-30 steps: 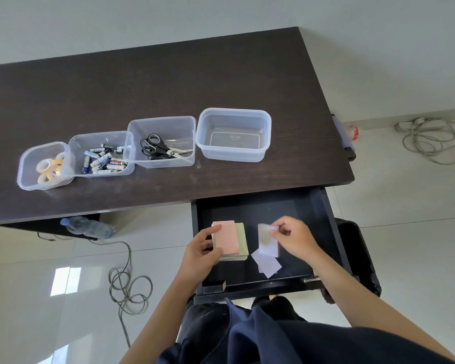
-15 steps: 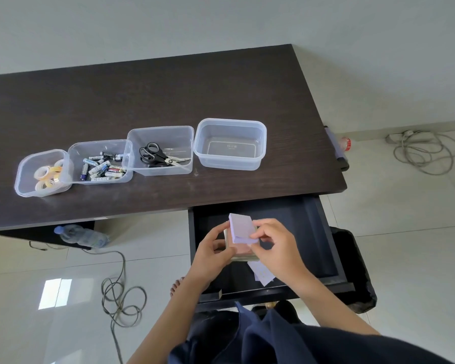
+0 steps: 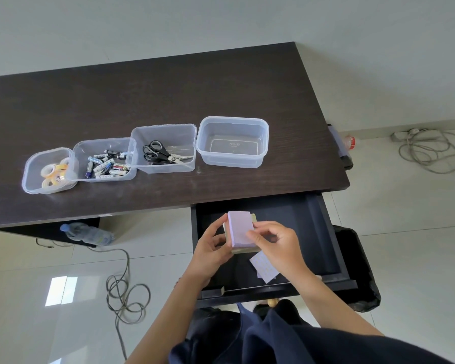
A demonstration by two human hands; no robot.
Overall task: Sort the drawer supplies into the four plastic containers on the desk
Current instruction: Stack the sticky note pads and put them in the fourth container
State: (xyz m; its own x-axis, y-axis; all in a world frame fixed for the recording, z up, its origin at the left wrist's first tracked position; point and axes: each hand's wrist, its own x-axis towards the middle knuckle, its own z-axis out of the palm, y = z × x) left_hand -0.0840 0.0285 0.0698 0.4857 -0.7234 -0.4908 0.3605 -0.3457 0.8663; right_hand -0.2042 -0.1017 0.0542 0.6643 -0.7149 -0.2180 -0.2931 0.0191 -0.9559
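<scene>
Over the open black drawer (image 3: 315,232) both hands hold a stack of sticky-note pads (image 3: 239,227) with a purple pad on top. My left hand (image 3: 212,249) grips the stack's left side. My right hand (image 3: 275,244) pinches the purple pad's near right corner. Loose purple notes (image 3: 264,266) lie on the drawer floor under my right hand. Four clear containers stand in a row on the dark desk (image 3: 142,95): tape rolls (image 3: 49,170), batteries (image 3: 104,160), scissors (image 3: 164,148), and an empty one (image 3: 233,141) at the right.
A water bottle (image 3: 86,233) lies under the desk at the left. Cables (image 3: 125,292) coil on the tiled floor near it. A power strip with cord (image 3: 431,148) lies at the far right. A black bag (image 3: 357,269) sits beside the drawer.
My right hand lifted the purple pad from the drawer floor and set it on top of the pink and green pads that my left hand holds; the stack has risen a little.
</scene>
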